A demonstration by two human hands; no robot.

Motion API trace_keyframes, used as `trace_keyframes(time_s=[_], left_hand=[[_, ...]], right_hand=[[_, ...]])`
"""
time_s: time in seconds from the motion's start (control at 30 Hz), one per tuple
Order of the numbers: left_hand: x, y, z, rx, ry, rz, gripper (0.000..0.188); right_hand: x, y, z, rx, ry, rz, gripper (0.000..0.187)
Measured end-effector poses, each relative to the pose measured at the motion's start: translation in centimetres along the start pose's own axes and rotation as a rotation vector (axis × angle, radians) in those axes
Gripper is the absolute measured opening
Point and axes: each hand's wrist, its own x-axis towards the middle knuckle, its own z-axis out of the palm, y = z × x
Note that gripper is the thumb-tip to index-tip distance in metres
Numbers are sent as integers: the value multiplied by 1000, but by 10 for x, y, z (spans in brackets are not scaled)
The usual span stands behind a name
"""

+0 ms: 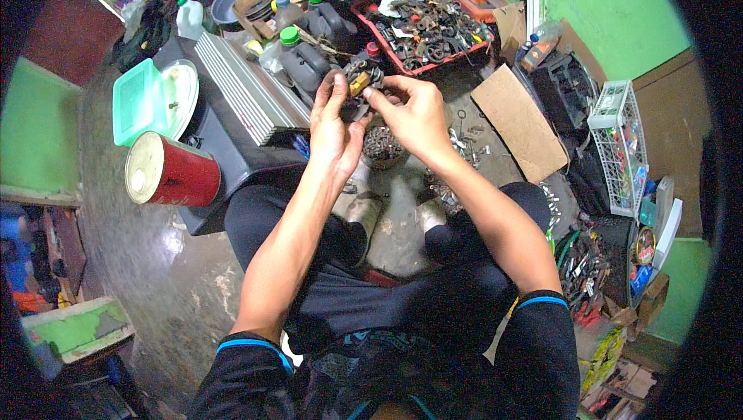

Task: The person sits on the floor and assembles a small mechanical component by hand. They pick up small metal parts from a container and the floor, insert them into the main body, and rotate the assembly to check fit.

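Ahead of my knees, both hands are raised around a small dark mechanical part with a yellow piece [359, 83] on it; its exact kind does not show. My left hand [334, 126] supports it from the left, thumb up along its side. From the right, my right hand [412, 114] has its thumb and bent fingers closed at the part's edge. Below them, between my feet, sits a round container of small metal pieces [383, 145]. Just beyond the left fingers stands a dark jug with a green cap [306, 68].
A red crate [402, 68] heaped with dark parts lies ahead. At left are a red can [182, 171], a teal box [138, 102] and stacked pale panels [240, 91]. A cardboard sheet [520, 124] and a white basket [619, 141] are right, with metal bits [468, 145] scattered on the floor.
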Motion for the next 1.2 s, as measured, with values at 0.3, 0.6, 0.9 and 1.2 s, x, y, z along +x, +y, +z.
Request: trace_keyframes(time_s=[0.3, 0.6, 0.9, 1.2], left_hand=[[7, -4, -7, 263, 102, 101, 47], [2, -8, 3, 144, 83, 24, 18], [1, -5, 1, 47, 155, 57, 16], [13, 12, -17, 55, 236, 115, 20]], right_hand=[[5, -20, -18, -73, -165, 9, 28], [17, 3, -17, 306, -188, 250, 23], [12, -2, -12, 331, -184, 247, 18], [21, 10, -32, 63, 18, 57, 22]])
